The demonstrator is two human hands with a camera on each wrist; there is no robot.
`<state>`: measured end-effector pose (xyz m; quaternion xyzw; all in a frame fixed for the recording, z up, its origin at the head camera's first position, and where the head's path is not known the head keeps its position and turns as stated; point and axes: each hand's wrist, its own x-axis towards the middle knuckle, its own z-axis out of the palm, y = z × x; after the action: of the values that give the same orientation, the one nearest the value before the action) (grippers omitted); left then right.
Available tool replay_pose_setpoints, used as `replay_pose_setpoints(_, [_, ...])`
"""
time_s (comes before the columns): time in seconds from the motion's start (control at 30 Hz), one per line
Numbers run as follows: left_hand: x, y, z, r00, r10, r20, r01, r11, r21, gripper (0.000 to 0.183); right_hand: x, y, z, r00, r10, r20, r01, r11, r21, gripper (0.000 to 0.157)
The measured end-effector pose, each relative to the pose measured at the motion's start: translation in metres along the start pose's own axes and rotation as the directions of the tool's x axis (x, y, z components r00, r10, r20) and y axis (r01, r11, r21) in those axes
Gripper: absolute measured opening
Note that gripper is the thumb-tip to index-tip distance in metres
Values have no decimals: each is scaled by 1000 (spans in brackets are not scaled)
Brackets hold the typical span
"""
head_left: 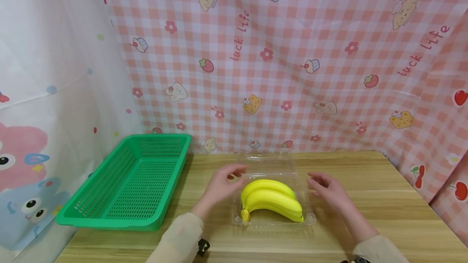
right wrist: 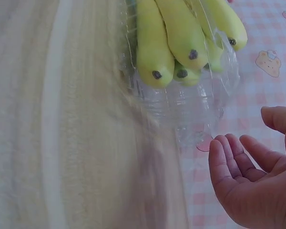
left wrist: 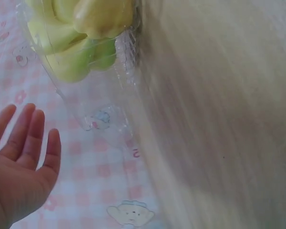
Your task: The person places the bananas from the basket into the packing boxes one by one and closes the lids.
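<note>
A bunch of yellow bananas (head_left: 272, 201) lies in a clear plastic clamshell box (head_left: 310, 219) on the table. The box's hinged lid (head_left: 268, 169) is raised at the back. To the left of the box is my left hand (head_left: 226, 182), its fingers loosely bent and holding nothing. On the other side, a small gap separates my right hand (head_left: 329, 190) from the box. The left wrist view shows the left palm (left wrist: 24, 176) facing the box with fingers spread. Dark banana tips (right wrist: 193, 54) show in the right wrist view, near the relaxed right fingers (right wrist: 219, 162).
A green plastic basket (head_left: 161, 210) with perforated sides stands at the table's left. Behind the wooden table (head_left: 384, 214) hangs a pink checked curtain (head_left: 292, 84), and a white patterned one (head_left: 73, 92) hangs at the left.
</note>
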<state>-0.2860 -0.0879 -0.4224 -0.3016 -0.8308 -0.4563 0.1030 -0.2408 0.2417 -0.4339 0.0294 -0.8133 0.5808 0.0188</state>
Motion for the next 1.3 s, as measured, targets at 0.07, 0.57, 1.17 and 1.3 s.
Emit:
replay_pose_setpoints(0.07, [0,-4,0,999,-24,-34,24,999,-25,30,3,-1,-1,1000,-7,5,8,1000,-9,50])
replay_pose_setpoints(0.57, [10,-21,-7,903,-415,-109,370,882,-293,35,28,1,-5,998,-15,56,15,1000,5,51])
replay_pose_setpoints(1.17, [22,-46,-3,759,-650,25,545,615,-569,51,51,13,-8,989,87,116,-104,983,153,57])
replay_pose_setpoints(1.3, [24,-48,-2,753,-658,32,549,600,-581,50,56,13,-6,986,101,134,-124,976,180,58])
